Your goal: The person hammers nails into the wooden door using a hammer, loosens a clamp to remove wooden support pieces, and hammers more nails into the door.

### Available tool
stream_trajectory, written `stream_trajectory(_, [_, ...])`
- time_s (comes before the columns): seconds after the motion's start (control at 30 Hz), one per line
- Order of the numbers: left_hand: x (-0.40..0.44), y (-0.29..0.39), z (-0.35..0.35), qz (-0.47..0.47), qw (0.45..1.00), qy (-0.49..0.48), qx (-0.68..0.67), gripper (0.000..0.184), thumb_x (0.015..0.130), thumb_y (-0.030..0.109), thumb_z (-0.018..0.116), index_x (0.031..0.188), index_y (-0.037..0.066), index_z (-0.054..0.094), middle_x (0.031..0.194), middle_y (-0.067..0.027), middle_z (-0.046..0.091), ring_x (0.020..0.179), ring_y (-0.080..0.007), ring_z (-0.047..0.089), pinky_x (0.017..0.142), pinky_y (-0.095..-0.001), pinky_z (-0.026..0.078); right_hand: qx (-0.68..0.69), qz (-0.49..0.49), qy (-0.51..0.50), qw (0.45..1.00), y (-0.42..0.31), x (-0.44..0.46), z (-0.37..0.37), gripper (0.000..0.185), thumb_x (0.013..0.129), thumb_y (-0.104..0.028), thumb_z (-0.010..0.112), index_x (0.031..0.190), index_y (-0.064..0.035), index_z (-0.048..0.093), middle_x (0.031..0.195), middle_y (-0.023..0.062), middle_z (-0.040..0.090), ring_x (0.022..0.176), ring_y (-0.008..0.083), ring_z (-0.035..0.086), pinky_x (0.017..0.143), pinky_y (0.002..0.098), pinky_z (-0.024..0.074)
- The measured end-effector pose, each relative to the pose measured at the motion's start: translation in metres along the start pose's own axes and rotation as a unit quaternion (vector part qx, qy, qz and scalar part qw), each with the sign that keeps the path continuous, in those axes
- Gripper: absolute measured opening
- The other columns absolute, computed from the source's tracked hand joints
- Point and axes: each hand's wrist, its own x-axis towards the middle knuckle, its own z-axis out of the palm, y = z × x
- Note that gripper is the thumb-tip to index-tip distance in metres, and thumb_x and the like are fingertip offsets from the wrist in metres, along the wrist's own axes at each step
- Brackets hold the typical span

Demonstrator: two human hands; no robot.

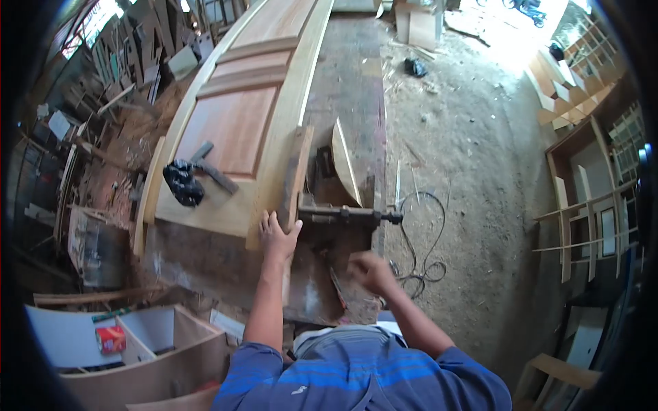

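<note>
A pale panelled wooden door (229,130) lies on the workbench (346,61). My left hand (276,238) rests at its near right corner, fingers spread, with the thumb against a brown wood strip (297,164) along the door's edge. A dark metal bar clamp (343,214) reaches from that strip to the bench's right side. My right hand (372,272) is curled closed, just below the clamp's screw end; whether anything is in it is hidden. A thin pointed tool (338,291) lies left of it. Beyond the clamp is a curved wood offcut (346,164).
On the door lie a hammer-like tool (212,168) and a black plastic bag (182,183). A looped cable (439,233) is on the dirt floor at right. Wooden frames (589,185) line the right side; a cabinet carcass (147,349) holding a red packet stands at lower left.
</note>
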Motion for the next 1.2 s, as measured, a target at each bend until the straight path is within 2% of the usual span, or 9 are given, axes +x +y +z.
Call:
stream_trajectory(0.17, [-0.007,0.003,0.037,0.009,0.995,0.063,0.072,0.087,0.096,0.046,0.077,0.157,-0.007,0.044,0.169,-0.0328,0.039,0.159,-0.0474,0.035,0.133,-0.0557,0.03,-0.077,0.064,0.286,0.953,0.059,0.107,-0.096,0.036,0.101,-0.035,0.077,0.103,0.0014,0.076,0.091,0.0186,0.077,0.077,0.0321,0.072,0.077,0.0462,0.0568])
stream_trajectory(0.27, [-0.008,0.019,0.021,-0.007,0.996,0.053,0.077,0.084,0.097,0.045,0.076,0.157,-0.006,0.044,0.169,-0.0314,0.04,0.159,-0.0465,0.036,0.131,-0.0559,0.032,-0.054,0.147,0.227,0.961,0.161,0.156,-0.086,0.042,0.097,-0.043,0.078,0.098,-0.001,0.075,0.086,0.0136,0.074,0.071,0.03,0.068,0.076,0.0465,0.0546])
stream_trajectory(0.37, [-0.009,0.023,0.016,-0.016,0.994,0.06,0.092,0.082,0.097,0.044,0.075,0.156,-0.004,0.046,0.168,-0.0293,0.042,0.158,-0.0457,0.039,0.13,-0.0556,0.035,0.152,0.417,-0.094,0.891,0.235,0.184,-0.076,0.036,0.091,-0.042,0.08,0.098,-0.0067,0.074,0.081,0.0048,0.067,0.07,0.024,0.066,0.07,0.0451,0.0548])
stream_trajectory(0.6, [-0.012,0.025,0.012,-0.02,0.994,0.063,0.086,0.081,0.093,0.042,0.079,0.153,-0.003,0.047,0.166,-0.029,0.044,0.154,-0.0462,0.042,0.128,-0.0563,0.037,0.342,0.391,-0.019,0.854,0.242,0.181,-0.072,0.018,0.091,-0.013,0.067,0.103,0.0,0.063,0.081,0.0078,0.066,0.068,0.0233,0.067,0.061,0.038,0.0573])
stream_trajectory(0.67, [-0.007,0.023,0.013,-0.015,0.995,0.065,0.08,0.081,0.094,0.041,0.079,0.153,-0.003,0.045,0.165,-0.0299,0.044,0.153,-0.0484,0.042,0.128,-0.0579,0.036,0.445,0.331,0.237,0.798,0.248,0.186,-0.072,0.025,0.097,-0.018,0.068,0.105,0.0037,0.061,0.08,0.0087,0.065,0.067,0.0237,0.064,0.061,0.0379,0.0557])
stream_trajectory(0.77, [-0.009,0.022,0.013,-0.01,0.994,0.066,0.083,0.081,0.094,0.041,0.079,0.153,-0.004,0.045,0.164,-0.0299,0.044,0.151,-0.049,0.043,0.127,-0.0576,0.037,0.637,0.33,0.41,0.563,0.169,0.178,-0.116,0.044,0.107,-0.035,0.066,0.135,-0.0009,0.061,0.08,0.0072,0.062,0.057,0.0193,0.053,0.059,0.0322,0.0481])
stream_trajectory(0.97, [-0.006,0.028,0.009,-0.019,0.994,0.063,0.085,0.08,0.093,0.041,0.079,0.152,-0.004,0.048,0.165,-0.0296,0.045,0.153,-0.0466,0.043,0.128,-0.0567,0.037,0.553,-0.066,0.143,0.818,0.096,0.14,-0.165,0.045,0.112,-0.046,0.061,0.102,-0.0033,0.069,0.072,0.003,0.058,0.065,0.0162,0.055,0.063,0.0313,0.0469])
stream_trajectory(1.07, [-0.011,0.028,0.007,-0.023,0.995,0.054,0.08,0.08,0.093,0.041,0.079,0.152,-0.004,0.048,0.166,-0.0296,0.044,0.154,-0.0466,0.042,0.128,-0.0568,0.037,0.211,-0.047,-0.03,0.976,-0.014,0.137,-0.163,0.054,0.113,-0.047,0.06,0.081,-0.0031,0.063,0.073,0.0016,0.058,0.068,0.0116,0.053,0.061,0.0323,0.0405])
stream_trajectory(1.2, [-0.008,0.026,0.009,-0.031,0.996,0.036,0.078,0.089,0.094,0.042,0.079,0.16,-0.002,0.039,0.17,-0.0279,0.039,0.156,-0.0483,0.039,0.128,-0.0581,0.038,0.237,-0.06,0.071,0.967,-0.017,0.14,-0.147,0.061,0.115,-0.045,0.06,0.071,-0.0035,0.055,0.069,-0.0013,0.053,0.066,0.0084,0.047,0.059,0.0324,0.034])
